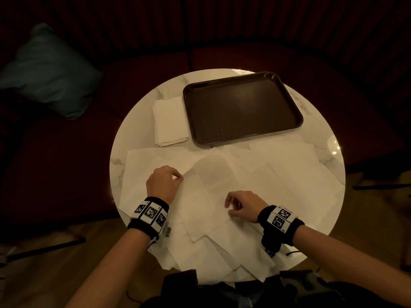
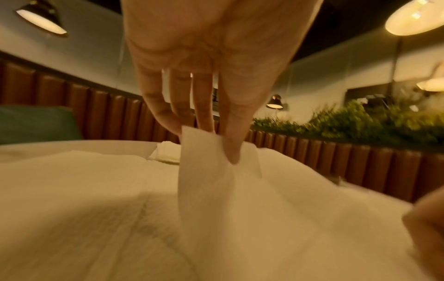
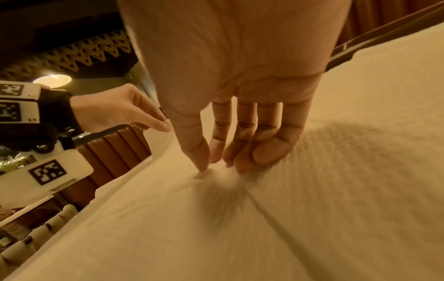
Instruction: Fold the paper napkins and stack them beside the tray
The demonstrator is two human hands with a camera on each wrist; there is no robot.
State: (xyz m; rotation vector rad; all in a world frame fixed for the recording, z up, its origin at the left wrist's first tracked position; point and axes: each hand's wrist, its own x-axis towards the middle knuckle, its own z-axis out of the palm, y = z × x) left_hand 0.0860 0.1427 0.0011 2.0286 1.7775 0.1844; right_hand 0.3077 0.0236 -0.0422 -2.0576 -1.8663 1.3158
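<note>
Several unfolded white paper napkins (image 1: 278,174) lie overlapping on the near half of the round marble table (image 1: 142,103). My left hand (image 1: 178,177) pinches the far left corner of the top napkin (image 1: 204,196) and holds it raised; in the left wrist view my left hand (image 2: 216,144) has thumb and fingers on that upright corner (image 2: 204,171). My right hand (image 1: 230,207) pinches the same napkin near its right edge, and my right hand (image 3: 213,167) bunches the paper under curled fingers. A stack of folded napkins (image 1: 170,121) lies left of the dark brown tray (image 1: 242,107).
A teal cushion (image 1: 49,70) rests on the dark red bench behind the table. Napkins overhang the table's near edge (image 1: 200,258). The tray's rim (image 3: 360,49) runs just beyond my right hand. Dark chair legs (image 1: 44,247) stand on the floor at the left.
</note>
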